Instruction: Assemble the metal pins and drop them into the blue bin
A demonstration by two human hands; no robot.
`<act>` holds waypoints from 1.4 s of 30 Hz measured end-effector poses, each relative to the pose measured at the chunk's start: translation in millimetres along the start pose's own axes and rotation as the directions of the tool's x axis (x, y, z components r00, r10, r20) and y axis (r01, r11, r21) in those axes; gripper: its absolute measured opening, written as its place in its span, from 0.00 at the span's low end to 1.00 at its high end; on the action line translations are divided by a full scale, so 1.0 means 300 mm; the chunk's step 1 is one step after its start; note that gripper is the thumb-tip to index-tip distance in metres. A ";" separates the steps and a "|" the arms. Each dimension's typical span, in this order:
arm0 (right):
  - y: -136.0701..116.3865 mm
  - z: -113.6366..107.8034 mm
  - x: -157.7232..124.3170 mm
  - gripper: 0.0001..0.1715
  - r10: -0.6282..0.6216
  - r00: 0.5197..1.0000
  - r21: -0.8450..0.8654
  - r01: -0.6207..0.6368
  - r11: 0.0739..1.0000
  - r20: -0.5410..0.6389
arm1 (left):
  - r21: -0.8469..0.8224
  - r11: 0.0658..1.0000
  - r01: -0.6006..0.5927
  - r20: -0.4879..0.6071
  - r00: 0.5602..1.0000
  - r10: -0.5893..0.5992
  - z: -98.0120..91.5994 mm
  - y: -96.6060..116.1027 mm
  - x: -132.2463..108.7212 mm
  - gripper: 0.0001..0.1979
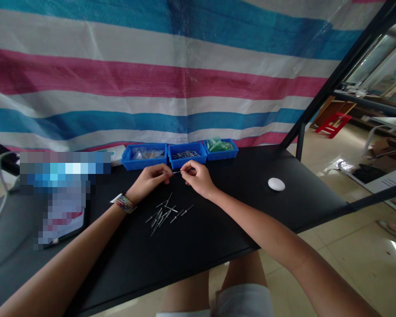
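Fingers (168, 175) of left hand (150, 178) and right hand (198, 177): both pinched closed on one metal pin (176, 172), held level between them, above the black table (218, 229). Loose pins (165, 213): scattered on the table beneath the hands. Blue bins (188, 156): three, just behind the hands.

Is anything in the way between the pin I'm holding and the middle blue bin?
Nothing visible. The pin, pinched between left hand and right hand, sits in front of the middle blue bin; only bare black table lies between. The loose pins lie nearer you.
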State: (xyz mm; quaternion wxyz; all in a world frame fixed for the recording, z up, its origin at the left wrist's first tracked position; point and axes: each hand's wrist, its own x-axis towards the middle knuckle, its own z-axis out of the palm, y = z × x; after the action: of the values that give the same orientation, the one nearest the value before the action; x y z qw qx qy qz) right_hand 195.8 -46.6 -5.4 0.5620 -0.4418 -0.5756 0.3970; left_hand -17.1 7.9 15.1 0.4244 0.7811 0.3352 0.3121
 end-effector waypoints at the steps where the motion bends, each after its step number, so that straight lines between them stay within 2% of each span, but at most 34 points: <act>1: 0.000 0.000 0.000 0.08 -0.004 1.000 -0.003 0.004 1.000 0.000 | 0.003 1.000 -0.001 0.004 1.000 0.001 -0.001 -0.004 0.000 0.17; 6: -0.007 0.001 -0.002 0.10 -0.010 1.000 0.005 0.010 1.000 0.001 | 0.091 0.996 0.005 -0.006 1.000 -0.005 -0.001 -0.014 0.002 0.22; 11: -0.006 0.000 -0.004 0.10 -0.005 1.000 0.031 0.006 0.999 -0.007 | 0.128 0.991 0.046 -0.040 0.998 -0.041 0.008 0.010 0.000 0.26; 20: 0.006 -0.005 0.002 0.13 -0.016 1.000 -0.033 0.016 0.999 0.002 | -0.065 0.997 0.043 -0.014 0.999 -0.044 0.015 0.046 -0.005 0.18; 27: 0.003 -0.006 0.001 0.16 -0.018 1.000 -0.081 0.019 0.996 0.008 | -0.006 1.000 0.015 -0.031 0.999 -0.015 0.015 0.057 -0.008 0.19; 32: -0.015 -0.004 -0.007 0.12 0.007 1.000 -0.008 -0.007 1.000 0.015 | 0.077 0.997 0.015 -0.045 0.999 -0.011 0.014 0.057 -0.005 0.24; 38: -0.031 -0.002 -0.012 0.10 0.003 1.000 -0.002 -0.003 1.000 0.001 | 0.072 0.997 0.025 -0.046 0.999 -0.022 0.016 0.046 -0.003 0.26; 42: -0.032 -0.001 -0.008 0.10 -0.004 1.000 0.070 0.004 0.998 -0.002 | 0.074 0.997 0.023 -0.047 0.999 -0.019 0.016 0.044 -0.002 0.26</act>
State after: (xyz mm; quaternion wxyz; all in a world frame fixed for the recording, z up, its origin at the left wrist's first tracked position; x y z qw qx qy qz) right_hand 195.4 -51.8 3.1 0.5784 -0.4210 -0.5616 0.4157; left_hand -10.5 -0.3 24.4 0.3904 0.7853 0.3645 0.3131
